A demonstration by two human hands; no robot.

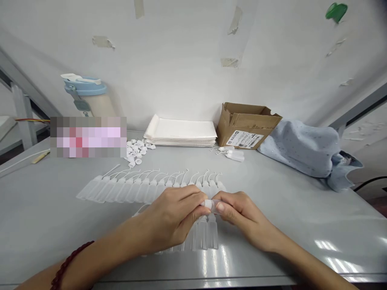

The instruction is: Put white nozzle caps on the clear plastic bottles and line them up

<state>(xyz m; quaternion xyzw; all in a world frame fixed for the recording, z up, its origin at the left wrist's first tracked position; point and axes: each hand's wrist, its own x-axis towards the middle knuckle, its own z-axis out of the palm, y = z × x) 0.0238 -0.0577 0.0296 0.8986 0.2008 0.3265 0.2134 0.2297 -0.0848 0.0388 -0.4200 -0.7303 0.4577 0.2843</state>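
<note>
Between my hands is a small translucent squeeze bottle [215,206] with a white cap [207,204], tilted onto its side. My left hand [178,215] pinches the cap end, fingers closed around it. The body of the bottle is gripped by my right hand [242,213], thumb along its near side. Behind my hands lies a long row of similar bottles [130,189] with thin bent white tips pointing to the wall. A second row of bottles [204,233] lies nearer me, partly hidden under my left hand and forearm.
Loose white caps [137,151] are heaped at back left, beside a pixelated area. A stack of white sheets or envelopes [181,133], an open cardboard box [249,125], several bottles [234,155], a bluish cloth [302,147] and a blue-lidded tumbler [87,94] stand along the wall.
</note>
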